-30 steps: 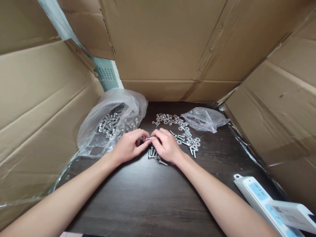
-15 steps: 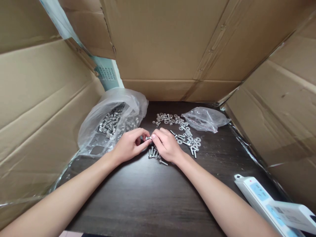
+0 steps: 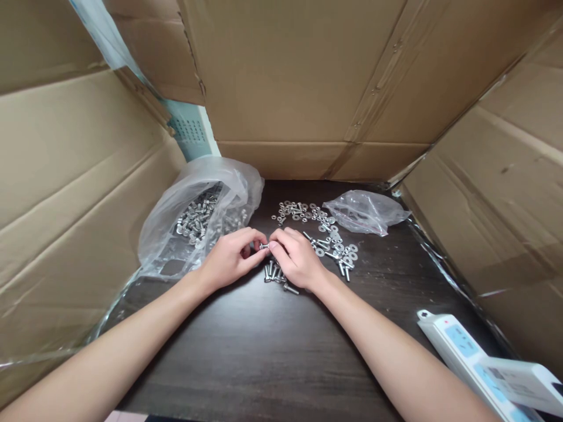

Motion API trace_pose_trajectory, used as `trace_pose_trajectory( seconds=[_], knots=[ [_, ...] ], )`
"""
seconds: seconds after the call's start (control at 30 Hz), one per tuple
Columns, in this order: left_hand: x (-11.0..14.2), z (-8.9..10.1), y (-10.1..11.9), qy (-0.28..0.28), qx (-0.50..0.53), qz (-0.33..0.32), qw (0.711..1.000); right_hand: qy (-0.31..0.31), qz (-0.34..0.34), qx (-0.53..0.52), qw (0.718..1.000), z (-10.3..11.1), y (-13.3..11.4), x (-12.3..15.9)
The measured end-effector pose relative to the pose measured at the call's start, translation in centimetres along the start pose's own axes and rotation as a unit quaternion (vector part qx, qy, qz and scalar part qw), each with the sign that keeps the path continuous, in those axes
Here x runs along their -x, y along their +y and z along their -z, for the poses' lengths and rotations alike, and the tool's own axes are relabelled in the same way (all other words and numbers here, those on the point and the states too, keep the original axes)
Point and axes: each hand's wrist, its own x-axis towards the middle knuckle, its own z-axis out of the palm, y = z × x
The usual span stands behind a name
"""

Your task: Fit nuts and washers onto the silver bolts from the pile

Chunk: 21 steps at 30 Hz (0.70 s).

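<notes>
Between my two hands a small silver bolt (image 3: 264, 246) is held up over the dark table. My left hand (image 3: 235, 253) pinches it at the left end with thumb and forefinger. At the other end, the fingers of my right hand (image 3: 295, 255) close on it and hide its tip; whether a nut sits there I cannot make out. Just below my right hand lies a small group of bolts (image 3: 273, 272), some partly covered by the hand. To the right of that hand, loose bolts and flat washers (image 3: 336, 240) are spread out.
A clear plastic bag (image 3: 153, 234) full of bolts stands open at the left. More nuts and washers (image 3: 297, 211) lie farther back, beside a flattened plastic bag (image 3: 367, 211). A white power strip (image 3: 457, 340) is at the front right. Cardboard walls (image 3: 308, 76) enclose the table.
My right hand's fingers have shifted very slightly at the bolt's end. Otherwise both hands and the loose parts stay in the same places.
</notes>
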Motion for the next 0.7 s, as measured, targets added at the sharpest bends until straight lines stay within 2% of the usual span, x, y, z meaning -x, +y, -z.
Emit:
trace_pose_trajectory(
  seconds=[0.7],
  knots=[
    [0.01,-0.03,0.04,0.004,0.000,-0.005,1.000,0.004,0.024,0.018,1.000,-0.14,0.16,0.03]
  ],
)
